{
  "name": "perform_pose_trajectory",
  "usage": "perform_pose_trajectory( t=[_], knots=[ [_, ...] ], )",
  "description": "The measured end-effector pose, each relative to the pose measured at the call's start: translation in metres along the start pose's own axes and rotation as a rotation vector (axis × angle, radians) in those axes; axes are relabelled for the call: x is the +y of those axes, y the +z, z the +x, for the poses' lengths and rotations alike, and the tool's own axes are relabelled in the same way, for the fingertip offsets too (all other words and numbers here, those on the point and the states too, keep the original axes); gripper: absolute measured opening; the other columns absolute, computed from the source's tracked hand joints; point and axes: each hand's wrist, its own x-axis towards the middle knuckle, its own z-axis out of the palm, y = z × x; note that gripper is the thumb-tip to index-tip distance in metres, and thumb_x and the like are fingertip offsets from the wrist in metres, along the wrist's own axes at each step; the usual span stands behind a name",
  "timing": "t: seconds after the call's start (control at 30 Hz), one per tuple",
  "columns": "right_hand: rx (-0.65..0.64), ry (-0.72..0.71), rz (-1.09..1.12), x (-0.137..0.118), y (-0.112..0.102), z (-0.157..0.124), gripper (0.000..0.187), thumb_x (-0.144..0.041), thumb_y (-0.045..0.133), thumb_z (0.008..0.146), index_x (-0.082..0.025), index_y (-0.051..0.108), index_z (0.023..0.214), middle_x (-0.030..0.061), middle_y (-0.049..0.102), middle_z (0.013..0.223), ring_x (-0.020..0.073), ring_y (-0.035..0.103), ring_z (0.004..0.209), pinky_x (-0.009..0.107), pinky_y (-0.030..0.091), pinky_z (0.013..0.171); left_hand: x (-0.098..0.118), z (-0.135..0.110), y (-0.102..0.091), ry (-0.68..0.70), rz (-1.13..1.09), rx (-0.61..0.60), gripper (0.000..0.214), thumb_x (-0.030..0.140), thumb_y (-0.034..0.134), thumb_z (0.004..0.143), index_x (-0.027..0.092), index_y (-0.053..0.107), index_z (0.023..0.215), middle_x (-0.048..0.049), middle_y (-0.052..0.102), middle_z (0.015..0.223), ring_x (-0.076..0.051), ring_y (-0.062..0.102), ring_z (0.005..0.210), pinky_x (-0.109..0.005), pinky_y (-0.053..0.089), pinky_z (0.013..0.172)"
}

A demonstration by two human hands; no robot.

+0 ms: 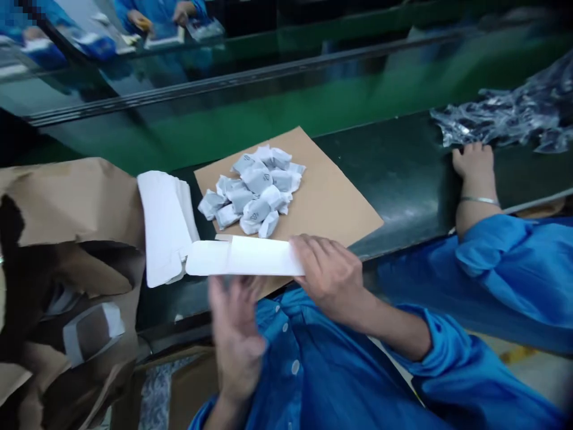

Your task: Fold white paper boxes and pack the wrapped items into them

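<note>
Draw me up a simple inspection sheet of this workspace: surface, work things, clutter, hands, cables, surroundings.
Surface: dark bench, partly covered by a cardboard sheet.
Work things: white carton, held; wrapped packets piled on the sheet; flat white cartons stacked at left.
Clutter: crumpled clear plastic, far right.
Hands: right hand grips the carton's right end; left hand open below, blurred, contact unclear.
Cables: nothing seen.
Surroundings: co-worker's hand at right; people in blue opposite.

You have one long white carton (259, 257), one white carton stack (163, 227), one tan cardboard sheet (333, 191). You've twelve-plus white wrapped packets (256, 178).
</note>
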Motion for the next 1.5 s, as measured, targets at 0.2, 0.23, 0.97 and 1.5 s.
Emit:
perform_pose_trajectory(
  t=[0.2, 0.23, 0.97, 1.5],
  knots=[
    [0.003, -0.005, 0.189, -0.055, 0.028, -0.007, 0.047, -0.021, 0.045, 0.095, -0.002, 0.042, 0.137, 0.0198, 0.066, 0.116, 0.0275, 0.064, 0.098, 0.039, 0.054, 0.08, -0.024, 0.051, 0.018, -0.05, -0.134, 0.224, 0.042, 0.029, 0.078, 0.074, 0.021, 0.056, 0.109, -0.0011, 0.067, 0.09, -0.014, 0.066, 0.079, -0.026, 0.055, 0.076],
    [0.015, 0.004, 0.248, -0.057, 0.032, -0.009, 0.051, -0.024, 0.047, 0.095, -0.004, 0.038, 0.141, 0.0197, 0.065, 0.116, 0.0268, 0.065, 0.096, 0.038, 0.055, 0.077, -0.021, 0.056, 0.015, -0.07, -0.141, 0.207, 0.042, 0.028, 0.078, 0.074, 0.021, 0.056, 0.109, 0.0001, 0.066, 0.086, -0.012, 0.065, 0.074, -0.024, 0.054, 0.071],
    [-0.005, 0.169, 1.243, -0.012, 0.018, 0.046, 0.049, -0.022, 0.065, 0.085, -0.024, 0.055, 0.133, 0.0054, 0.067, 0.116, 0.0156, 0.064, 0.092, 0.029, 0.057, 0.08, 0.003, 0.06, 0.005, -0.098, 0.178, -0.096, 0.049, 0.027, 0.08, 0.066, 0.017, 0.059, 0.109, -0.0059, 0.07, 0.099, -0.021, 0.068, 0.089, -0.033, 0.057, 0.081],
    [0.246, 0.074, 1.244, -0.016, 0.025, 0.03, 0.049, -0.016, 0.057, 0.085, -0.027, 0.054, 0.133, 0.0071, 0.065, 0.114, 0.0185, 0.064, 0.096, 0.032, 0.056, 0.079, -0.032, 0.02, 0.008, 0.27, 0.392, -0.036, 0.11, 0.017, 0.078, 0.071, 0.033, 0.007, 0.154, -0.0154, 0.044, 0.146, -0.027, 0.061, 0.117, -0.036, 0.059, 0.087]
  ],
)
